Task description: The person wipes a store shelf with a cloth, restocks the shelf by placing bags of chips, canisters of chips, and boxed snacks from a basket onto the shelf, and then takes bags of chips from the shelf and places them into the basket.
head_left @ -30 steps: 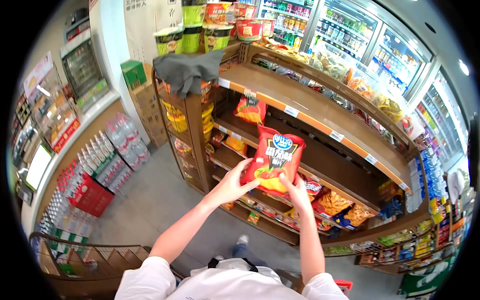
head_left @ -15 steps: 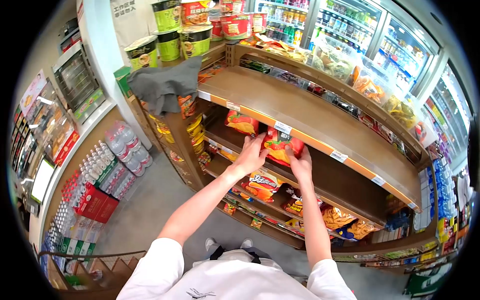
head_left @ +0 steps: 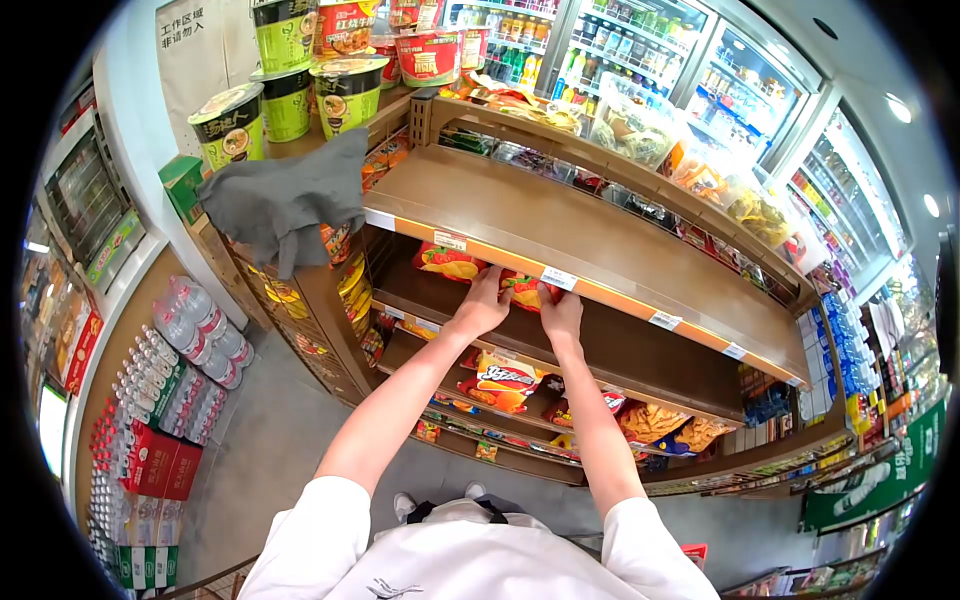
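Observation:
My left hand (head_left: 482, 306) and my right hand (head_left: 561, 316) reach under the top shelf, one at each side of a red chip bag (head_left: 522, 290). Both are closed on its edges, though the fingertips are partly hidden. The bag stands on the second shelf (head_left: 620, 348), its upper part covered by the top shelf's edge. Left of it stands a similar red bag (head_left: 447, 262), close to my left hand. One level down, below my wrists, is a white, red and orange snack bag (head_left: 503, 382).
A grey cloth (head_left: 290, 195) drapes over the shelf's left corner, near stacked noodle cups (head_left: 347, 95). More snack bags (head_left: 650, 422) fill the lower right shelf. Bottled water packs (head_left: 205, 330) stand on the floor at left. Drink fridges (head_left: 640, 45) line the back.
Both hands have pushed the red chip bag deeper under the top shelf, so less of its front shows. The view has shifted, with the shelving now further left in frame.

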A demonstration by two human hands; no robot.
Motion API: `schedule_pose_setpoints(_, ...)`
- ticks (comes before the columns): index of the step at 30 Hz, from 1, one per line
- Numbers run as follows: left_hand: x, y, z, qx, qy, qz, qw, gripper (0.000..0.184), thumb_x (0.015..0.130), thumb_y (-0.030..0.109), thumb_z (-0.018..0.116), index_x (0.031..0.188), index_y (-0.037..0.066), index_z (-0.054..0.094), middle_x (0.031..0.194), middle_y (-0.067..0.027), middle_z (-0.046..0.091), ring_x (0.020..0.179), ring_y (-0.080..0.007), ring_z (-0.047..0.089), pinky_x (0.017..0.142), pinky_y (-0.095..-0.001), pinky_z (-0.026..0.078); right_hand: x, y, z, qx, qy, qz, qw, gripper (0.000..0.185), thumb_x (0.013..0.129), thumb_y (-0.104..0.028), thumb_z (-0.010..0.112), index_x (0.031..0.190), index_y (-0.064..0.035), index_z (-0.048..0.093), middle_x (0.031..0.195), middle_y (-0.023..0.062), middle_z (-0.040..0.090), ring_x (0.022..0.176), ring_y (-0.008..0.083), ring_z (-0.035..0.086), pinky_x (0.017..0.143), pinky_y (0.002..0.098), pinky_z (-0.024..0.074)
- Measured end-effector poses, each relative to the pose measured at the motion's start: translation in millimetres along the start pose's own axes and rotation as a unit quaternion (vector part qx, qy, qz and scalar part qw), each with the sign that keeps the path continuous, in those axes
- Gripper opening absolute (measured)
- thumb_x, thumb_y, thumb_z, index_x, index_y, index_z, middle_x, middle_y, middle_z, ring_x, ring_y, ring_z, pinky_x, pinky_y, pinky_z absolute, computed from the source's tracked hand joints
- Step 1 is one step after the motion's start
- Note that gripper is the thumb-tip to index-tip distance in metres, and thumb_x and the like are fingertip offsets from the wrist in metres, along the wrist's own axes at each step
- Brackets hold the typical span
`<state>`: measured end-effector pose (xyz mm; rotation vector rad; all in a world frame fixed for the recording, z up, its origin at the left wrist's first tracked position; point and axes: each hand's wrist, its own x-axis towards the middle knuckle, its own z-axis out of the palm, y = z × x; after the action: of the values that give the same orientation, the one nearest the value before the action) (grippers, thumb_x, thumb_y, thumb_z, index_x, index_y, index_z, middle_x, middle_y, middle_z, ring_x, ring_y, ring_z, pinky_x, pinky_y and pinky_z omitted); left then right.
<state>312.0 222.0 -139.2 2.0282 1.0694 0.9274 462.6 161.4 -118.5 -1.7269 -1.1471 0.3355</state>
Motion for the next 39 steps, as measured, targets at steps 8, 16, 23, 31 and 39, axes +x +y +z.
schedule_pose_setpoints(8,-75.3,31.9,-31.6,-0.009,0.102,0.126,0.987,0.035,0.085,0.006,0.057,0.119,-0.002,0.05,0.118,-0.0233,0.053,0.115,-0.0398,0.048,0.098,-0.043,0.041,-77.3,-23.8,-9.7,0.029,0.136,-0.13,0.982,0.031,0.088,-0.008,0.062,0.115,0.0056,0.054,0.108,0.0202,0.064,0.101,0.024,0.064,0.082,0.0315,0.0513)
schedule_pose_setpoints(16,-163.9,-3.5,-59.8,-0.198,0.053,-0.068,0.976,0.018,0.09,0.013,0.061,0.101,-0.001,0.063,0.084,-0.0119,0.069,0.074,-0.0156,0.066,0.067,-0.0282,0.053,-171.6,-16.8,14.8,0.221,-0.012,0.09,0.971,0.024,0.093,-0.021,0.062,0.084,0.0017,0.062,0.067,0.0035,0.064,0.059,0.0067,0.058,0.057,0.0199,0.0426)
schedule_pose_setpoints(23,-238.5,-72.2,-54.5,-0.208,0.055,-0.199,0.956,0.017,0.088,0.014,0.062,0.097,0.0,0.064,0.078,-0.011,0.068,0.07,-0.0161,0.065,0.066,-0.0296,0.052,-215.0,-3.9,21.5,0.174,-0.09,0.172,0.965,0.029,0.096,-0.024,0.056,0.092,0.0043,0.062,0.076,0.0102,0.066,0.065,0.0136,0.064,0.063,0.026,0.0542)
schedule_pose_setpoints(31,-259.1,-43.9,-35.0,-0.237,-0.055,-0.145,0.959,0.019,0.093,0.015,0.058,0.103,-0.001,0.062,0.083,-0.0073,0.066,0.072,-0.0101,0.063,0.066,-0.0256,0.051,-266.1,8.5,-26.0,0.173,-0.044,0.212,0.961,0.021,0.092,-0.015,0.062,0.101,0.0047,0.062,0.085,0.0106,0.069,0.078,0.0132,0.066,0.07,0.0259,0.0546)
schedule_pose_setpoints(39,-257.1,30.0,82.0,-0.189,-0.152,-0.087,0.966,0.035,0.096,0.03,0.053,0.076,0.002,0.057,0.058,-0.0033,0.051,0.055,-0.0108,0.049,0.051,-0.029,0.04,-328.8,64.4,-158.8,0.197,0.119,0.256,0.939,0.03,0.091,-0.028,0.064,0.088,0.0014,0.066,0.074,0.0068,0.068,0.067,0.0105,0.064,0.064,0.0237,0.0512)
